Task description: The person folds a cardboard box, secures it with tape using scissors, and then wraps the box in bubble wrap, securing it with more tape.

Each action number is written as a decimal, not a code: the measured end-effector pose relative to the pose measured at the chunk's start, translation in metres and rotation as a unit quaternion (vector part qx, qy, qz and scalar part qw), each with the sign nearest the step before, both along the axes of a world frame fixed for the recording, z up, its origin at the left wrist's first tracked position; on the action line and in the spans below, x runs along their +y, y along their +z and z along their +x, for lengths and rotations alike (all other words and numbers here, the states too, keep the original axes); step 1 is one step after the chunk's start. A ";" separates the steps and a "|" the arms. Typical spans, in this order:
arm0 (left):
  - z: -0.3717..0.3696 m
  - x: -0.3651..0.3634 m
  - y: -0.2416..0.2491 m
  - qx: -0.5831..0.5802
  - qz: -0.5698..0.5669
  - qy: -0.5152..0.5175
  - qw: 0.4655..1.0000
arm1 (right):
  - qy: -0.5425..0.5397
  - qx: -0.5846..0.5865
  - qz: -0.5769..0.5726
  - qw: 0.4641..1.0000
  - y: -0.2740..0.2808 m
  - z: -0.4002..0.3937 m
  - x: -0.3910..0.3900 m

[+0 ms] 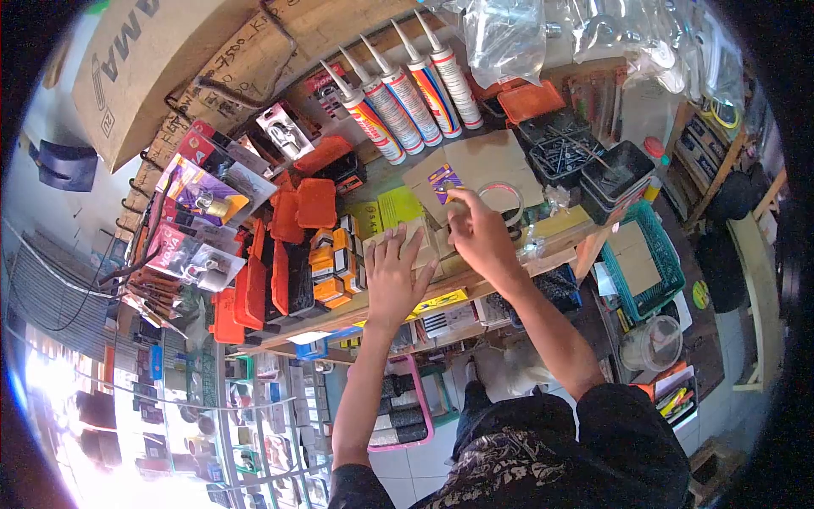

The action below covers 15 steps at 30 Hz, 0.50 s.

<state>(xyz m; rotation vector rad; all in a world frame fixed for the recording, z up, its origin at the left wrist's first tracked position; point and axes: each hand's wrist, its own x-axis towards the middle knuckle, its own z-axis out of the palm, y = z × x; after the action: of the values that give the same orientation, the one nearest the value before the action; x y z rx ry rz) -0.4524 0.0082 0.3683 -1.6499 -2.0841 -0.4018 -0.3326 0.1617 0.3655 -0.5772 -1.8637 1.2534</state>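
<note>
My left hand (392, 276) lies flat with its fingers spread over a light brown cardboard piece (421, 248) on the wooden shelf. Just past its fingertips is a yellow-green booklet (398, 206). My right hand (482, 236) is closed, thumb and fingers curled together at the lower end of a small purple packet with yellow print (442, 176); its fingers hide that end. Behind the packet a brown cardboard sheet (500, 161) covers part of the shelf. A roll of tape (511, 188) sits to the right of my right hand.
Several sealant tubes (407, 102) stand upright at the back. Orange-lidded boxes (250, 284) and yellow-black small boxes (335, 265) crowd the left, near blister packs (208, 195). Black bins (560, 153) of screws stand right. A green basket (670, 254) is lower right.
</note>
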 end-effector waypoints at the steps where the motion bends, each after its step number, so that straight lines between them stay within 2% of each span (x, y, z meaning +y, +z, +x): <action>1: -0.001 0.000 -0.001 -0.001 0.000 -0.002 1.000 | 0.007 -0.008 0.019 1.000 0.000 0.004 -0.010; 2: -0.002 0.000 -0.002 0.006 0.001 -0.004 1.000 | 0.005 -0.009 0.019 1.000 0.000 0.006 -0.020; 4: -0.003 -0.001 -0.004 0.012 0.002 -0.010 1.000 | 0.187 -0.066 -0.182 0.963 0.000 0.009 -0.038; 5: -0.004 -0.002 -0.004 0.006 -0.005 -0.009 1.000 | 0.185 -0.065 -0.183 0.963 -0.001 0.011 -0.044; 7: -0.005 -0.002 -0.004 0.000 -0.011 -0.007 1.000 | 0.215 0.013 -0.233 0.948 -0.003 0.013 -0.051; 11: -0.001 -0.002 -0.002 -0.030 0.002 -0.005 1.000 | 0.250 0.009 -0.313 0.916 -0.006 0.015 -0.037; 13: -0.002 -0.002 -0.003 -0.046 0.021 -0.007 0.999 | 0.259 -0.009 -0.309 0.915 -0.008 0.016 -0.034; 15: -0.006 -0.004 -0.006 -0.019 -0.019 -0.008 1.000 | 0.269 -0.029 -0.307 0.913 -0.009 0.016 -0.035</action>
<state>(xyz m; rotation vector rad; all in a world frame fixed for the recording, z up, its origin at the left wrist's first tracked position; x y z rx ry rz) -0.4586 0.0040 0.3626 -1.6936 -2.1190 -0.4036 -0.3166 0.1263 0.3562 -0.4249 -1.7121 2.2503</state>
